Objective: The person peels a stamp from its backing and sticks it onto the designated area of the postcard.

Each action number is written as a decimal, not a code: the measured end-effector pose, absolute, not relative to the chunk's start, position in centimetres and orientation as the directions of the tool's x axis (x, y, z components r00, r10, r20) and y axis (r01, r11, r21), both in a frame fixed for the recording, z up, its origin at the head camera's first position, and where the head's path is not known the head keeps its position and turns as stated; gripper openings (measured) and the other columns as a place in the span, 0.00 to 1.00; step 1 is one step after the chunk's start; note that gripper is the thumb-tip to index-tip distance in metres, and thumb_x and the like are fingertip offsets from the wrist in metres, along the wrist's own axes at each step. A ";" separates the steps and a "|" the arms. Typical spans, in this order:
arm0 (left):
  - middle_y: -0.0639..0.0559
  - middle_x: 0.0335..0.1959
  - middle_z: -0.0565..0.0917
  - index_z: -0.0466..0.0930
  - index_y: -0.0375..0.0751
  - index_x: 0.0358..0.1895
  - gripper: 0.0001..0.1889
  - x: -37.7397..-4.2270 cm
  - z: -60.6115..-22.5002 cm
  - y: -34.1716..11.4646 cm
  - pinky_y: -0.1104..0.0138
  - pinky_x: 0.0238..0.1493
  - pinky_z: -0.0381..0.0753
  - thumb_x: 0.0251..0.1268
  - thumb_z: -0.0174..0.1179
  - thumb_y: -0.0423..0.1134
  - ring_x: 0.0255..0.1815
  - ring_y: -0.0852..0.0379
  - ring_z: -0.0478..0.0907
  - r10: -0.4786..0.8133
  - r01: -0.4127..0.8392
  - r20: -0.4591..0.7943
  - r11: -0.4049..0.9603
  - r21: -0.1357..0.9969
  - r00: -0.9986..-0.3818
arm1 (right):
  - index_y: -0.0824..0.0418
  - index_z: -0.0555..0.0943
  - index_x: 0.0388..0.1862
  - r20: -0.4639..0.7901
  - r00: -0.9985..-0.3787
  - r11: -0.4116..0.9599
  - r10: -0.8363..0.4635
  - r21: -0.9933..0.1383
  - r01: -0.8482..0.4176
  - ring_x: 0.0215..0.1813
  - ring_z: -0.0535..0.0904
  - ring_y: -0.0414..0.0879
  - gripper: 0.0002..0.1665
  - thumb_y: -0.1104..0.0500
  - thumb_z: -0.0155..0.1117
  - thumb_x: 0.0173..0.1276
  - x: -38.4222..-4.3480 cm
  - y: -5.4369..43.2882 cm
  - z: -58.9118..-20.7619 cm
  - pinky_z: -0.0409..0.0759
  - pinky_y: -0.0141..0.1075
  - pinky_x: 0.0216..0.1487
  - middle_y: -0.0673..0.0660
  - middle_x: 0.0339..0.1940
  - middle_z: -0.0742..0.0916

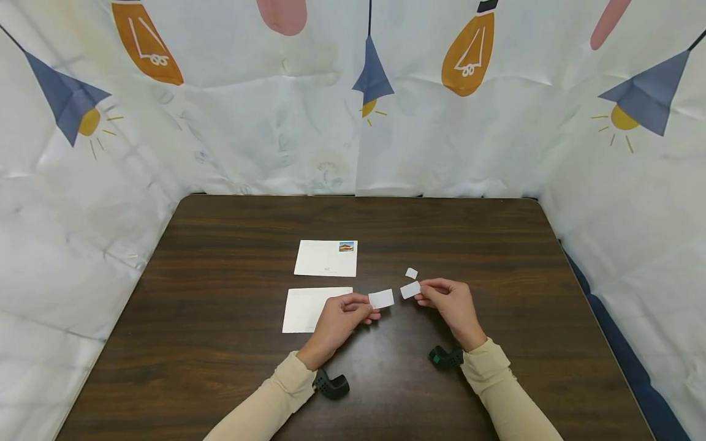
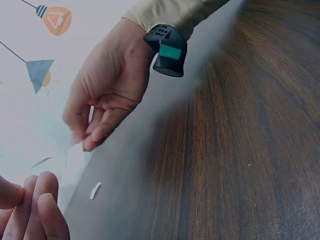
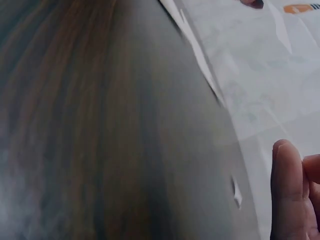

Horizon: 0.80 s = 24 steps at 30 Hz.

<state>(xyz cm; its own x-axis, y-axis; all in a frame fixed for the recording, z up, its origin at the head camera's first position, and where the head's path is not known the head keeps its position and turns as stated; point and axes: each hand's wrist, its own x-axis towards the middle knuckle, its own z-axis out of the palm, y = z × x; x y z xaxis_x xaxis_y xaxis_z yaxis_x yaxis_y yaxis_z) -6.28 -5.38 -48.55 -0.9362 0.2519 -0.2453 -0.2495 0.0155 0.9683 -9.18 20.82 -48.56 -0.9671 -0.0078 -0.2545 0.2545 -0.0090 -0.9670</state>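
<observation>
My left hand (image 1: 371, 308) pinches a small white paper slip (image 1: 382, 299) between thumb and fingers, just above the table. My right hand (image 1: 423, 294) pinches a smaller white piece (image 1: 410, 290) a little to the right of it; the two pieces are apart. A tiny white scrap (image 1: 411, 273) lies on the dark wooden table (image 1: 220, 367) beyond the right hand, and shows again as the scrap (image 2: 95, 190) in the left wrist view. The left wrist view looks across at the right hand (image 2: 82, 142). In the right wrist view only a fingertip (image 3: 289, 195) and the scrap (image 3: 236, 194) are plain.
A white envelope with a stamp (image 1: 325, 258) lies at mid-table. A second blank white envelope (image 1: 309, 308) lies nearer, its right end under my left hand. Printed white sheets wall in the table at the back and both sides.
</observation>
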 end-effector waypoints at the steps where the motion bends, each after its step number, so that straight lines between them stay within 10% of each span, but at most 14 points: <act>1: 0.39 0.45 0.92 0.84 0.34 0.53 0.13 -6.3 -48.5 -5.4 0.68 0.46 0.90 0.72 0.65 0.37 0.44 0.52 0.92 0.253 -0.251 -0.247 0.015 0.968 -0.935 | 0.81 0.81 0.54 -0.261 -0.965 -0.003 -0.009 -0.965 0.261 0.35 0.91 0.42 0.18 0.67 0.66 0.72 -9.2 20.9 -48.6 0.92 0.35 0.43 0.52 0.31 0.92; 24: 0.38 0.45 0.92 0.84 0.32 0.52 0.12 -6.6 -48.7 -5.3 0.66 0.47 0.91 0.72 0.63 0.35 0.43 0.56 0.92 0.257 -0.270 -0.260 -0.004 0.963 -0.931 | 0.74 0.84 0.56 -0.381 -0.924 0.155 -0.013 -0.914 0.374 0.39 0.92 0.40 0.18 0.62 0.58 0.77 -9.3 22.2 -49.3 0.91 0.34 0.46 0.66 0.48 0.91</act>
